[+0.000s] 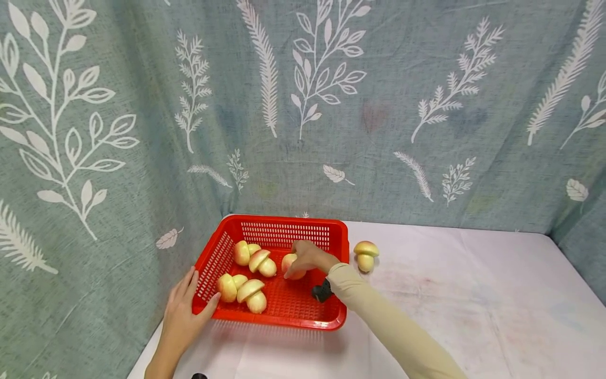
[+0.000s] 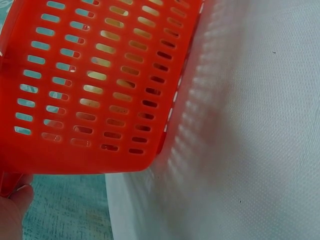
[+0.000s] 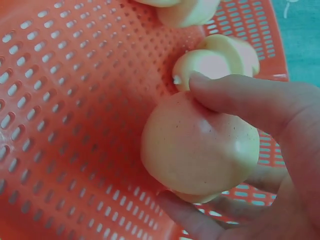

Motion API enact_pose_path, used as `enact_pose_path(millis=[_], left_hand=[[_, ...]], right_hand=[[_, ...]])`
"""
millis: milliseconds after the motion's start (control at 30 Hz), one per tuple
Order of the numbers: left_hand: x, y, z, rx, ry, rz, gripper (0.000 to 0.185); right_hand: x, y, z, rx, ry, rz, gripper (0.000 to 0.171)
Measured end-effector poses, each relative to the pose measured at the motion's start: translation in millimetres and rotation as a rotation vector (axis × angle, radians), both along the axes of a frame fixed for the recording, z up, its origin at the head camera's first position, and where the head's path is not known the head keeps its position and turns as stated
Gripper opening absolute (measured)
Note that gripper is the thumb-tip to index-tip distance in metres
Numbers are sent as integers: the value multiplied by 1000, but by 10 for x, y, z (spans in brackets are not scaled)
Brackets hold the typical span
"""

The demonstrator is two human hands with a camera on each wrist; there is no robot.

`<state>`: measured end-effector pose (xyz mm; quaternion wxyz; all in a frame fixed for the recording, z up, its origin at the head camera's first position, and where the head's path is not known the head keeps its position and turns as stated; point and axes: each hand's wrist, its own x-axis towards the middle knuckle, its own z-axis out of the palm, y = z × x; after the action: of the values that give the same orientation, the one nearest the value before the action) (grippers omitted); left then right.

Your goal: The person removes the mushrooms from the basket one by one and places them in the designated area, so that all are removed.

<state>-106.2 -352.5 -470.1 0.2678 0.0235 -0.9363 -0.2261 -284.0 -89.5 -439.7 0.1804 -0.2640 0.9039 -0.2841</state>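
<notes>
A red slotted basket [image 1: 284, 318] stands on the white table near its left edge. Inside lie several pale yellow toy mushrooms [image 1: 251, 296]. My right hand [image 1: 307, 258] reaches into the basket and grips one mushroom [image 3: 200, 150], thumb and fingers curled round its cap just above the basket floor [image 3: 70, 130]. My left hand [image 1: 182, 310] holds the basket's left front corner, thumb on the rim; the left wrist view shows the basket's slotted wall [image 2: 95, 85] and a fingertip [image 2: 17, 200]. One more mushroom [image 1: 365, 255] stands on the table just right of the basket.
A patterned teal curtain [image 1: 303, 105] hangs close behind and to the left of the table. White tablecloth [image 1: 473, 305] stretches to the right of the basket. A small black object [image 1: 322, 291] sits at my right wrist.
</notes>
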Motion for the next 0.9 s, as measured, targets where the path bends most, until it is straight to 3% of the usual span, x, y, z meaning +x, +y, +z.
enact_pose_path(millis=[267,500,900], left_hand=[[16,0,-34,4,44,-22,77],[13,3,7,9,26,-11,76],[8,9,-16,4,71,-27,75]], right_hand=[[-19,93,154,-87,40,87,59],[-31,164,330,-140,71,156,64],[20,404,493,-184,98,156,62]])
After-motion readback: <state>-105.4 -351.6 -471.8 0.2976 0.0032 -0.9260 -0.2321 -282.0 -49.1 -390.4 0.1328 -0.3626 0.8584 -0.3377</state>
